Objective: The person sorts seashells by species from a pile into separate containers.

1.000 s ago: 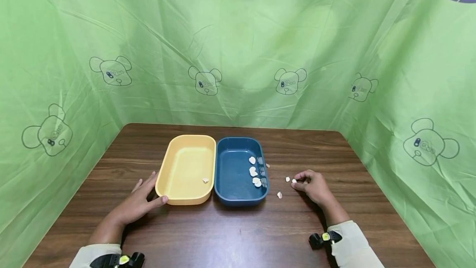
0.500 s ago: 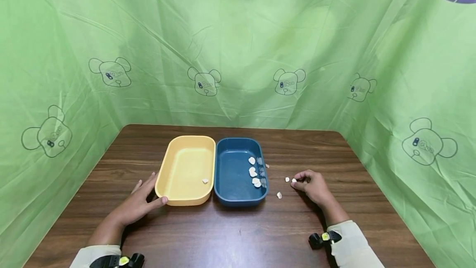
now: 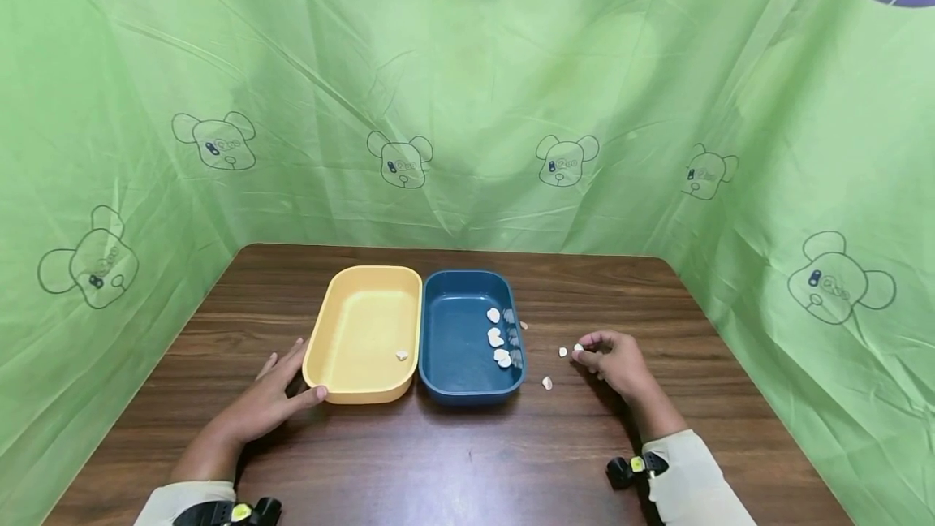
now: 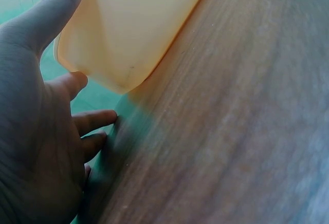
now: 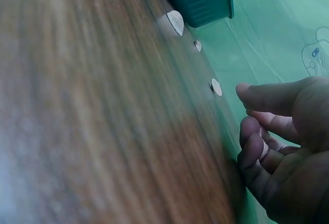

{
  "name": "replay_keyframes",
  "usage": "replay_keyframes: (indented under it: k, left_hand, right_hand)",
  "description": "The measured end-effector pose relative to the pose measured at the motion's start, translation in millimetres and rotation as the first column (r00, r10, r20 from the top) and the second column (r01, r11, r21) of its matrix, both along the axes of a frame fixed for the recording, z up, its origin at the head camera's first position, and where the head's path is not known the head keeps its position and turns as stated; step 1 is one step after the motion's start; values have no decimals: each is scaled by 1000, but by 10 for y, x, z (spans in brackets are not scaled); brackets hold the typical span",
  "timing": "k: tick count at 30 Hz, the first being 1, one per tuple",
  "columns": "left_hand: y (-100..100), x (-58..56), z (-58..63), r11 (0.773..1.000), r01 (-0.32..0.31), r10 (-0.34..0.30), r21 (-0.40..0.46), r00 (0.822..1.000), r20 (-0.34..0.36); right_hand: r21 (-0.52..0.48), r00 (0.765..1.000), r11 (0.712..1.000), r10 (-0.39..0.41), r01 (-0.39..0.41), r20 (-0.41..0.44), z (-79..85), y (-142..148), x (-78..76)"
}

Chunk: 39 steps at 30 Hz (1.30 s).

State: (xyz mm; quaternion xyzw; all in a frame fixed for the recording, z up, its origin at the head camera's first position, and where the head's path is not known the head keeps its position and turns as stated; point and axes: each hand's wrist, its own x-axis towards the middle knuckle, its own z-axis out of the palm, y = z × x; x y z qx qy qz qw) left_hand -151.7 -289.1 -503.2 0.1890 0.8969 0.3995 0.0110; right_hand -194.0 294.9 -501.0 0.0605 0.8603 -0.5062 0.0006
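Your right hand [image 3: 617,365] pinches a small white piece [image 3: 579,347] between thumb and forefinger, a narrow grip toward the table's right edge; whether the piece touches the wood you cannot tell. Just beside it lies one loose piece [image 3: 562,352], with a second loose piece [image 3: 547,383] nearer the table's front. A third loose piece [image 3: 523,325] sits by the right wall of the blue tray [image 3: 456,331].

That tray holds a row of white pieces [image 3: 495,338] along its right wall, some of them touching. Against its left wall stands the yellow tray [image 3: 361,319], with one small piece [image 3: 402,355] near its right wall; both trays sit toward the far edge of the table [image 3: 467,461].

Your left hand [image 3: 266,398] is spread wide, thumb on the yellow tray's near left corner, fingers out along its left side. In the right wrist view, your lower fingers curl in beneath the thumb. Green cloth [image 3: 467,63] hangs behind the far edge.
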Motion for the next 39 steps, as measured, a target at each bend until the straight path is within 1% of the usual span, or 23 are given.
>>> replay_keyframes:
  k: [4,7,15,19,25,34,39]
  left_hand:
    - [-5,-4,-2,1000,-2,2,-5,1000,-2]
    - [-7,-5,-1,1000,-3,3,-7,1000,-2]
    - [-3,-3,4,1000,-8,8,-9,1000,0]
    - [-2,0,-2,1000,-4,4,-4,1000,2]
    - [-7,2,-2,1000,-1,1,-8,1000,-2]
    - [-9,-6,-21,1000,0,0,-9,1000,0]
    - [-12,-8,-19,1000,-3,3,-4,1000,-1]
  right_hand:
    - [-21,1000,1000,-1,1,-19,56,-32,-12]
    - [-16,999,1000,-2,1,-43,111,-60,-15]
    - [75,994,997,26,-18,-102,283,-135,-34]
    - [93,992,995,40,-28,-123,370,-181,-60]
    - [82,991,996,43,-33,-127,494,-304,-90]
    - [57,986,998,37,-28,-164,669,-567,-88]
    - [60,981,997,49,-38,-189,757,-724,-103]
